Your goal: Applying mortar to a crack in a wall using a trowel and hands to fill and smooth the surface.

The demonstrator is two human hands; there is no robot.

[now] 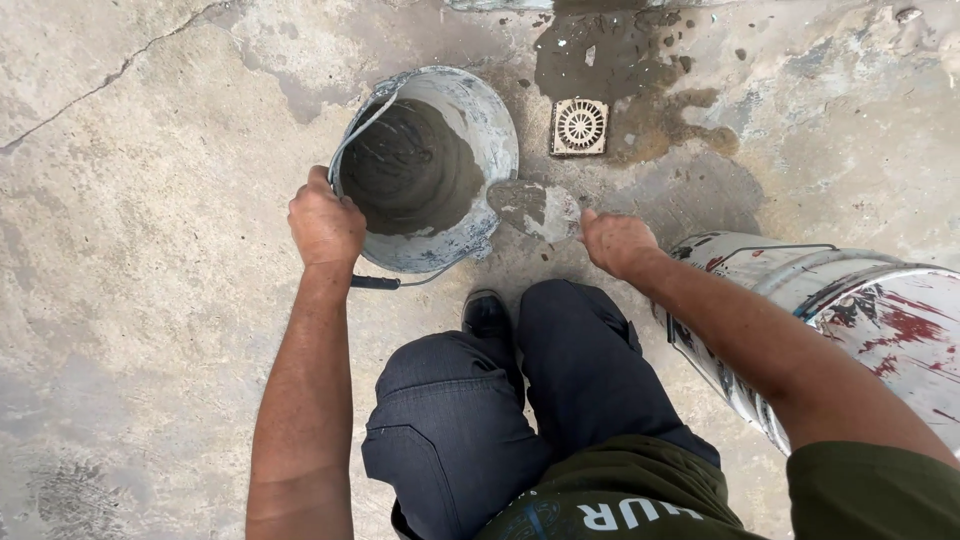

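The left hand closes around the rim of a grey, mortar-smeared bucket, gripping its near-left edge with the fingers curled over the lip. Inside the bucket, just beyond that hand, sits dark wet cement with swirl marks on its surface. The bucket's wire handle hangs down below the hand, its black grip lying on the floor just beneath the wrist. The right hand is shut around the handle of a trowel; the handle itself is hidden in the fist, and the cement-coated blade points left from the hand, its tip touching or overlapping the bucket's right rim. Beyond the right hand, a square drain grate is set into the concrete floor, with a dark wet patch around it. To the right of that hand's forearm lies 1 white drum streaked with red paint, tilted on its side. Below both hands, the person's knees in dark trousers and 1 black shoe show between the arms.
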